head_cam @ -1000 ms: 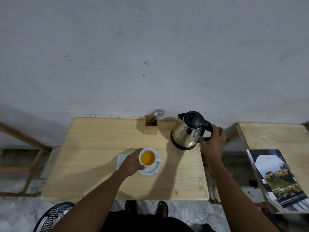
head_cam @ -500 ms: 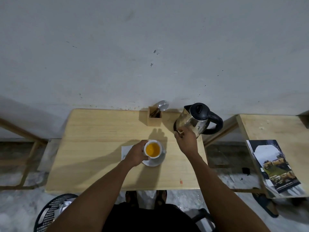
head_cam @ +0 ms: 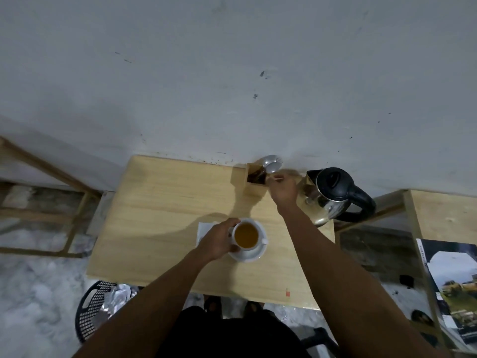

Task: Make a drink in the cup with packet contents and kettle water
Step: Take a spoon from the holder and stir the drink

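Note:
A white cup (head_cam: 246, 235) of amber-orange drink stands on a white saucer (head_cam: 254, 254) near the middle of the wooden table (head_cam: 167, 202). My left hand (head_cam: 218, 241) grips the cup's left side. My right hand (head_cam: 282, 189) is stretched to the wooden holder (head_cam: 254, 177) at the table's back edge, its fingertips pinched on the neck of a metal spoon (head_cam: 271, 162) that stands in it; the hand is blurred. The steel kettle (head_cam: 333, 195) with a black lid and handle stands just right of that hand.
A flat white paper (head_cam: 204, 228) lies under the saucer's left side. A black mesh basket (head_cam: 94, 313) with a silvery wrapper sits on the floor at lower left. A second table (head_cam: 444, 215) at right carries a magazine (head_cam: 454, 282). A wall runs behind.
My right hand let go of the kettle handle, passed in front of the kettle and reached left and back to the spoon holder. My left hand stayed on the cup.

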